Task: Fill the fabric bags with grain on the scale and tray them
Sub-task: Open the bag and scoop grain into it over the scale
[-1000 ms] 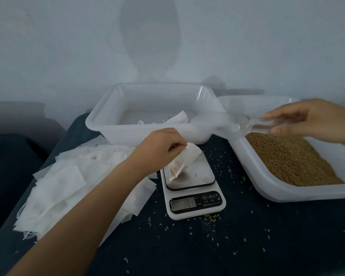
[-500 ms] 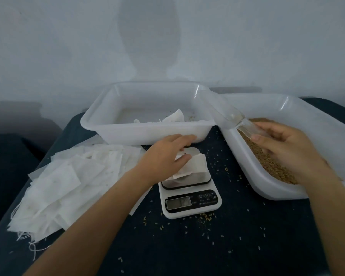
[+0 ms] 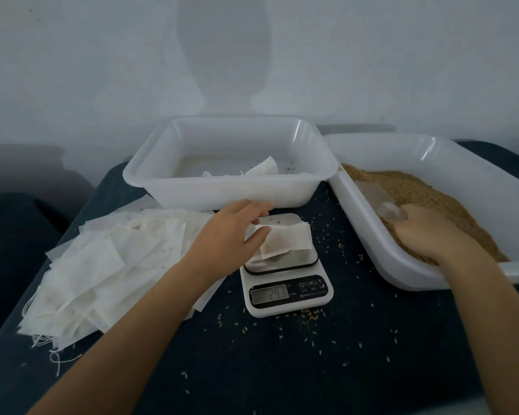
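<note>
- Dead center on the scale (image 3: 285, 277), left hand (image 3: 228, 235) pinches a fabric bag (image 3: 285, 242), partly filled I'd guess.
- At 3 o'clock, right hand (image 3: 426, 235) grips the clear scoop (image 3: 381, 202), digging grain (image 3: 432, 193).
- Tray (image 3: 222, 190) at 12 holds few bags; big empty pile (image 3: 102, 265) at 9, so loads left.

left hand (image 3: 231, 232): fingers extended | right hand (image 3: 426, 235): seemingly curled (blurred)
</note>
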Available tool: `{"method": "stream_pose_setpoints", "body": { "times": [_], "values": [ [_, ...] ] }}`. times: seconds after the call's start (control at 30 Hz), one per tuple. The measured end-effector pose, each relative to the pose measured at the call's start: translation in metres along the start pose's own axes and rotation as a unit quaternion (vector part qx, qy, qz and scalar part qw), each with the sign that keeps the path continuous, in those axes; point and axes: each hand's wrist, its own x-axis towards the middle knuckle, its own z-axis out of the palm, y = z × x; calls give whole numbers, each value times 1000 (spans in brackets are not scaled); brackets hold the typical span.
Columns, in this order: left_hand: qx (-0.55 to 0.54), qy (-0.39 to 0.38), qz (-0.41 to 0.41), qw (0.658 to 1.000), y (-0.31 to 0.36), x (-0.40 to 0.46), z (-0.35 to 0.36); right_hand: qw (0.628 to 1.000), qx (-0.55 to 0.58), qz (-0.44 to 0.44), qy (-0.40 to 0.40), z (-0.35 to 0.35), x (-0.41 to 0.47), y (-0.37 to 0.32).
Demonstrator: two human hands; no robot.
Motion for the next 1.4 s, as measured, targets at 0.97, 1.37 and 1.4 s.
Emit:
{"method": "stream_pose_setpoints", "body": {
  "times": [0.97,1.37,1.4],
  "values": [
    [-14,44,-42,998,10,-65,-25,986,111,-118,-41,72,-28,-90],
    [-23,25,-31,999,0,-72,-41,963,150,-208,-85,48,-6,-143],
    [-17,23,-36,999,-2,-72,-43,964,122,-220,-84,41,-5,-151]
  ]
}}
